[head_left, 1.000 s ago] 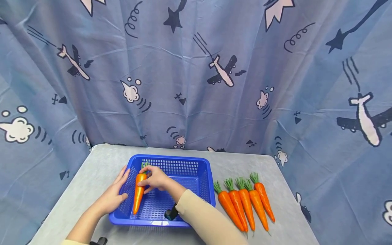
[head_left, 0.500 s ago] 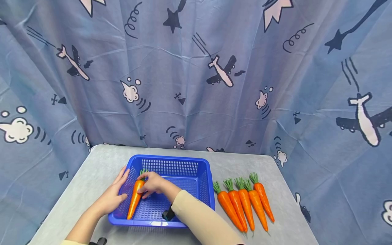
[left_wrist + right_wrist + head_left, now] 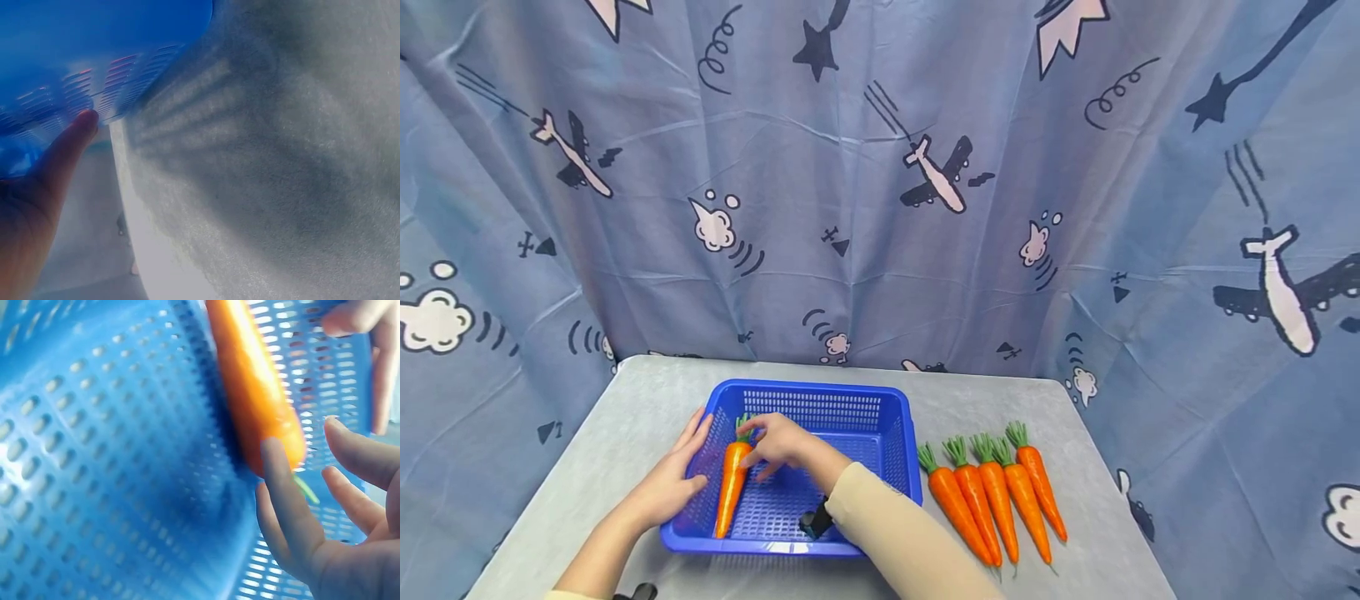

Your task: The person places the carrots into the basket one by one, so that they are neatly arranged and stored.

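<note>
Hovering loosely about the thick upper end of 1 orange carrot [image 3: 732, 487], the right hand [image 3: 784, 442] has its thumb and fingers spread well apart, bent a little and wrapped round nothing; whether a fingertip brushes the carrot is hard to tell, as the right wrist view is blurred. The carrot lies inside the blue basket [image 3: 760, 547], just left of the right hand's fingertips and alongside the left wall, so between the 2 hands. Its green top sits at the far end, by the right hand's fingers, and its tip points back from them to the near wall. Left of the carrot, the left hand [image 3: 664, 483] rests against the basket's left side, fingers extended along the wall, thumb held apart from them. A dark device [image 3: 816, 521] shows at the right wrist, by the cream sleeve [image 3: 910, 533]. Well to the right of the right hand, outside the basket, 5 more carrots [image 3: 999, 504] lie side by side on the grey table [image 3: 625, 433], green tops on the far side. Beyond both hands hangs a blue curtain [image 3: 805, 183] printed with planes.
</note>
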`<state>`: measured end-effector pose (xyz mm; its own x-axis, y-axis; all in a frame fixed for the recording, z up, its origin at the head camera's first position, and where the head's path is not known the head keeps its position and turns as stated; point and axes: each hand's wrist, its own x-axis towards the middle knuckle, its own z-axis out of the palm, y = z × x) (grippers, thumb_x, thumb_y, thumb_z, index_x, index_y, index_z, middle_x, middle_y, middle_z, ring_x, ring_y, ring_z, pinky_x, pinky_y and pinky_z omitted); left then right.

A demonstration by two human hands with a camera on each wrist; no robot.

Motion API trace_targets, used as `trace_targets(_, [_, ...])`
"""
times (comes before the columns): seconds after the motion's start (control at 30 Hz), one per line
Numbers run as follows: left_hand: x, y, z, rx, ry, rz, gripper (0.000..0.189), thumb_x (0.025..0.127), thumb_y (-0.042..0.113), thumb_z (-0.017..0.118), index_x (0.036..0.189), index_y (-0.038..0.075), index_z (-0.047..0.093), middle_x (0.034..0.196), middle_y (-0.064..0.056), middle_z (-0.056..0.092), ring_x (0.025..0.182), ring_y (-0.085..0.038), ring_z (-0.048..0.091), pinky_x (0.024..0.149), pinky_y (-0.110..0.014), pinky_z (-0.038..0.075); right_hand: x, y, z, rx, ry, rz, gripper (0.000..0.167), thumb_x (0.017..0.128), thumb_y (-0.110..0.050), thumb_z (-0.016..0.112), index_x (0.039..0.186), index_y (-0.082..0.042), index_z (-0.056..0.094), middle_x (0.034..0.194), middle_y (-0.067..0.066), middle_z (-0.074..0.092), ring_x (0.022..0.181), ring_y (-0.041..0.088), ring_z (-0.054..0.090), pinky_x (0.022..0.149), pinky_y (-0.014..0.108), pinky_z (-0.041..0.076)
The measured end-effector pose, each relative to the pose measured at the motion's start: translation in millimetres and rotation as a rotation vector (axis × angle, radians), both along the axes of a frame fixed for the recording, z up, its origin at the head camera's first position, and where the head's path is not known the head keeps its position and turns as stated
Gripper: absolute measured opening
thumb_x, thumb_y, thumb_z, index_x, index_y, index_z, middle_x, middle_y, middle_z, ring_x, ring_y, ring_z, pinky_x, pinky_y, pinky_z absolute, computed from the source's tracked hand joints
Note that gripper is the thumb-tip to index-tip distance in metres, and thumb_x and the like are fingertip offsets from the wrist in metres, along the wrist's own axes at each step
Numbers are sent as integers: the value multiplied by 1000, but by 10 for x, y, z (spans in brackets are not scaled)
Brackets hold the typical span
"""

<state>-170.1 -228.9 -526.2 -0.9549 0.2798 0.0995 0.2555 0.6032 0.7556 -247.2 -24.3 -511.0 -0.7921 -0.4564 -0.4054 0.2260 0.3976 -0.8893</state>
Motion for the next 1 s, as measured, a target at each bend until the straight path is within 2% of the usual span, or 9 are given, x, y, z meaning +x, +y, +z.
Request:
trace_targets(0.17, [3,-11,14,-9,1,-2,89,83,-4,62,160,2,20,170,-19,2,147,-58,16,109,-76,22,-26,79,168,-17,25,6,51,81,8,76,128,-9,67,133,24,57,99,35,69,79,55,59])
trace_targets(0.43, [15,9,39,-5,8,-3,88,82,-5,62,159,0,22,169,-21,4,147,-58,15,110,-74,21,-6,295,411,-106,48,4,47,82,5,77,125,-13,70,138,24,57,101,31,69,84,53,59])
trace_targets(0.6, [23,14,34,0,19,7,88,80,-4,62,159,1,23,169,-20,6,148,-57,16,117,-60,19,38,481,519,-126,84,-1,49,82,3,77,127,-13,69,137,21,58,99,27,70,87,49,59])
trace_targets(0.73, [17,4,23,10,32,7,88,80,-5,62,159,0,23,169,-22,7,147,-58,16,114,-66,20,71,632,558,-129,104,-10,47,84,-1,78,127,-17,69,135,15,60,105,26,69,87,46,59])
trace_targets(0.77, [17,2,19,8,35,7,88,80,-5,62,159,0,23,169,-22,7,147,-58,16,115,-64,21,78,669,562,-128,108,-13,47,84,-2,78,127,-18,69,135,13,60,106,26,69,86,45,60])
trace_targets(0.8, [16,-1,14,8,37,5,88,80,-5,62,159,1,23,169,-21,7,147,-58,16,118,-58,21,91,707,571,-129,113,-16,46,84,-3,78,127,-18,69,134,13,61,107,26,68,86,44,60])
trace_targets(0.87, [17,-5,4,8,41,0,88,80,-5,62,159,1,24,169,-22,7,147,-58,17,121,-37,18,109,778,583,-133,122,-20,46,84,-5,78,127,-19,69,135,12,61,107,25,68,85,43,60])
trace_targets(0.93, [15,-5,-7,10,41,-4,88,80,-5,62,159,1,24,168,-22,7,147,-58,17,114,-16,12,126,850,594,-139,127,-25,46,85,-6,78,129,-19,68,135,11,61,106,24,69,85,42,60])
trace_targets(1.0, [11,-3,-14,13,37,-6,89,80,-5,62,160,1,23,168,-22,7,148,-57,16,108,-9,8,139,919,603,-148,130,-27,48,86,-7,77,131,-19,67,136,11,60,105,23,70,86,42,60])
